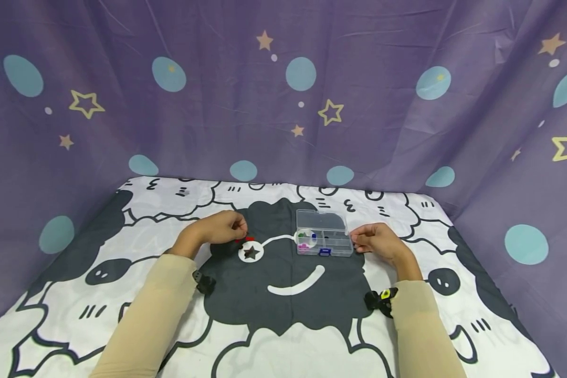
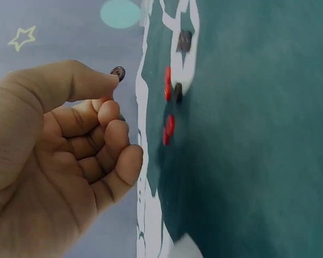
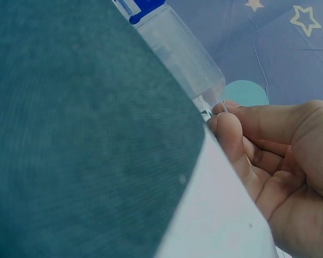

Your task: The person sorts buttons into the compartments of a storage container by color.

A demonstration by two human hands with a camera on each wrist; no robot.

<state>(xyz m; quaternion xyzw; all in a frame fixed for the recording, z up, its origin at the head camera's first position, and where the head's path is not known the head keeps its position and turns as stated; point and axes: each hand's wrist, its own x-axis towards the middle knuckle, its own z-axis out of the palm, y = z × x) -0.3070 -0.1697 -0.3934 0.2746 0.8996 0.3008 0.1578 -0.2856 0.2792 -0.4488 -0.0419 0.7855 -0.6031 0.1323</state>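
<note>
My left hand [image 1: 223, 227] is raised over the dark part of the cloth and pinches a small dark brown button [image 2: 118, 73] between thumb and index finger. A bit of red shows at those fingertips in the left wrist view. Below it lie several small red buttons [image 2: 170, 126] and dark ones [image 2: 178, 92]. My right hand [image 1: 379, 242] grips the right end of a clear plastic compartment box [image 1: 338, 248] by thumb and fingertips. The box's lid [image 1: 318, 219] stands open toward the back. Pink pieces [image 1: 304, 247], green pieces [image 1: 302, 235] and a blue piece [image 1: 314, 237] show in its left compartments.
A blue latch [image 1: 325, 252] sits on the box's front side. The table is covered by a white and dark cartoon cloth [image 1: 293, 304]. A purple curtain [image 1: 245, 126] with stars and dots hangs behind and at both sides.
</note>
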